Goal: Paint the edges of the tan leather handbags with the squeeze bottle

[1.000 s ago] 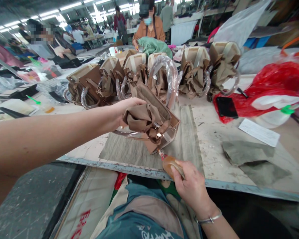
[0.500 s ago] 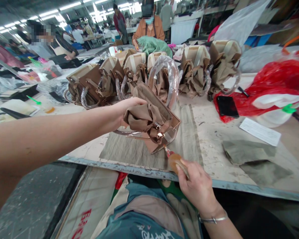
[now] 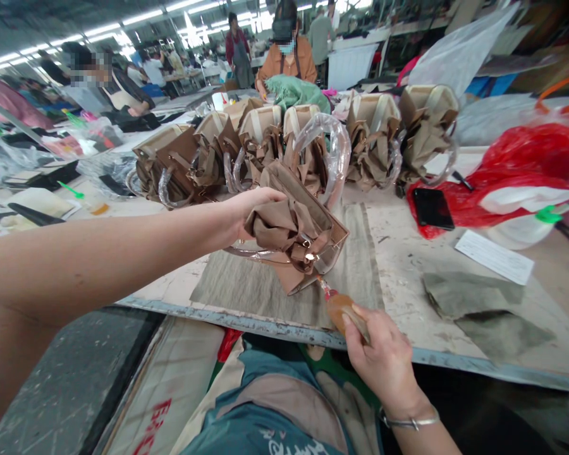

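Over the near part of the table, my left hand [image 3: 256, 205] is closed on a brown handbag [image 3: 291, 230], fingers partly hidden behind its bunched lining. The bag lies tilted, its plastic-wrapped handles sticking out to both sides. My right hand [image 3: 379, 344] grips a squeeze bottle [image 3: 344, 309] of amber liquid with a red neck. The bottle's narrow tip is at the bag's lower edge; whether it touches cannot be made out. Beneath the bag is a grey-brown cloth [image 3: 246, 291].
Several similar bags [image 3: 260, 136] stand in a row behind. To the right are a phone [image 3: 433, 206], a red plastic bag [image 3: 516, 164], a green-capped white bottle [image 3: 526, 226], a white paper [image 3: 495, 256] and cloth scraps [image 3: 483, 309]. A co-worker [image 3: 289, 54] is across the table.
The whole view has shifted slightly. My right hand and the bottle have moved a little right and down; the bottle tip is still near the bag's lower edge. Both grips are unchanged.
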The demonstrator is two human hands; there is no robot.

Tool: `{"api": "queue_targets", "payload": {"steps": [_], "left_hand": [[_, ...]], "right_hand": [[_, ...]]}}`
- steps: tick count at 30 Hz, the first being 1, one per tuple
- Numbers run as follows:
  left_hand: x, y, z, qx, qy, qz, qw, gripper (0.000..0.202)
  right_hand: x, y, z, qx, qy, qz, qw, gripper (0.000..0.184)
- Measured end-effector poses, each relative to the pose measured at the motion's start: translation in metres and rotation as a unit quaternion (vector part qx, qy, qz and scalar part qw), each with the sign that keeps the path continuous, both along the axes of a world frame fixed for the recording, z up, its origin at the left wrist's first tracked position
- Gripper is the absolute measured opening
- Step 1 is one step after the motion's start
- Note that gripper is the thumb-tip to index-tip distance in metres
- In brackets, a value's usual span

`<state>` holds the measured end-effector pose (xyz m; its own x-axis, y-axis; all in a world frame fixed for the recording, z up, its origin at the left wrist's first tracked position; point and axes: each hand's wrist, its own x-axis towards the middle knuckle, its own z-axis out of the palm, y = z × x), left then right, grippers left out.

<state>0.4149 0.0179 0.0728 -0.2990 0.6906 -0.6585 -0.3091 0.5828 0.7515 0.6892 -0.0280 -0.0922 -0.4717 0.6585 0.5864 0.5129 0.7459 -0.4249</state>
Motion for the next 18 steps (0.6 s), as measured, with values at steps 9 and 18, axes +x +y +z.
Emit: {"api": "queue_targets", "payload": {"steps": [9, 18], "left_hand": [[0.000, 0.002, -0.002, 0.006, -0.007, -0.020, 1.000, 0.016], [0.008, 0.002, 0.005, 0.003, 0.006, -0.017, 1.000, 0.011]], "right_hand": [[-0.003, -0.004, -0.002, -0.006, -0.002, 0.050, 0.999, 0.016], [-0.010, -0.008, -0.008, -0.046, 0.004, 0.073, 0.996, 0.015]]}}
